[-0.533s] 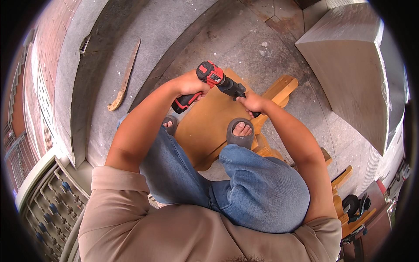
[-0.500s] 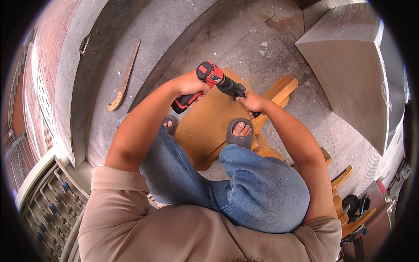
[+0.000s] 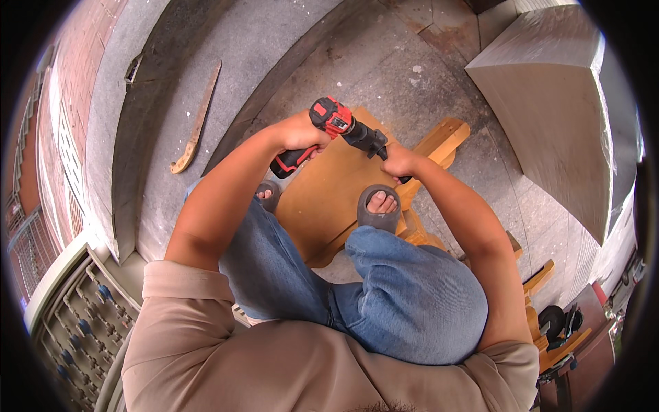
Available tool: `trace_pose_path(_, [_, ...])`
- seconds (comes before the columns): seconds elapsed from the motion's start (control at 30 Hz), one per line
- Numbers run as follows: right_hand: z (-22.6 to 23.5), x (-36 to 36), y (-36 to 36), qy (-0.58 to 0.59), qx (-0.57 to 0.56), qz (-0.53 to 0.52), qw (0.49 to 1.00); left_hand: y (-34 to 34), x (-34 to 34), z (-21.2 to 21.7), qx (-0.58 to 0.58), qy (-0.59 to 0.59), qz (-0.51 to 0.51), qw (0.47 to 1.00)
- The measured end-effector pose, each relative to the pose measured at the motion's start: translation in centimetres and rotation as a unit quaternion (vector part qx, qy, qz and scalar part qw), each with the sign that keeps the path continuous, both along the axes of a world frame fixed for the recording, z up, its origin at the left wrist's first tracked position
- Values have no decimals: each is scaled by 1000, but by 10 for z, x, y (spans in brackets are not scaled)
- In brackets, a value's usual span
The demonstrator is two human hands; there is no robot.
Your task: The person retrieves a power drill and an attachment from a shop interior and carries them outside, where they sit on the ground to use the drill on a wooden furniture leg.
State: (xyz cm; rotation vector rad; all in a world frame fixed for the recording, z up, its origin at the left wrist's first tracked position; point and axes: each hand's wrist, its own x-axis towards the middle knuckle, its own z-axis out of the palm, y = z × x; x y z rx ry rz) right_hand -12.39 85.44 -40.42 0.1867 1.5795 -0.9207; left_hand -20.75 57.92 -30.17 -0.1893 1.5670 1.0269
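While left hand (image 3: 300,132) fingers wrap its grip, the red-and-black drill (image 3: 334,130) tilts toward right hand (image 3: 398,162), pinching its tip.

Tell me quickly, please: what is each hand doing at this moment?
Left hand: closed around the grip of the red and black cordless drill.
Right hand: closed at the drill's black front end, over the orange-brown wooden board.

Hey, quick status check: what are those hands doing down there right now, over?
Left hand gripping red-and-black drill by its handle. Right hand at the drill's nose, on the wooden piece. Right foot planted on the brown board. Nothing in the way.
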Motion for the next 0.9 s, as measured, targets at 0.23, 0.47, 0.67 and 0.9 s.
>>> trace_pose_path(0.23, [-21, 8, 0, 23, 13, 10, 1000, 1, -1, 2, 10, -3, 3, 1000])
trace_pose_path(0.47, [-12, 5, -1, 9, 18, -1, 1000, 0, 1, 1, 10, 0, 9, 1000])
trace_pose_path(0.67, [-14, 7, 0, 2, 12, -10, 1000, 1, 0, 5, 17, 10, -3, 1000])
trace_pose_path(0.9, [-15, 8, -1, 7, 10, -9, 1000, 2, 1, 9, 7, 6, 0, 1000])
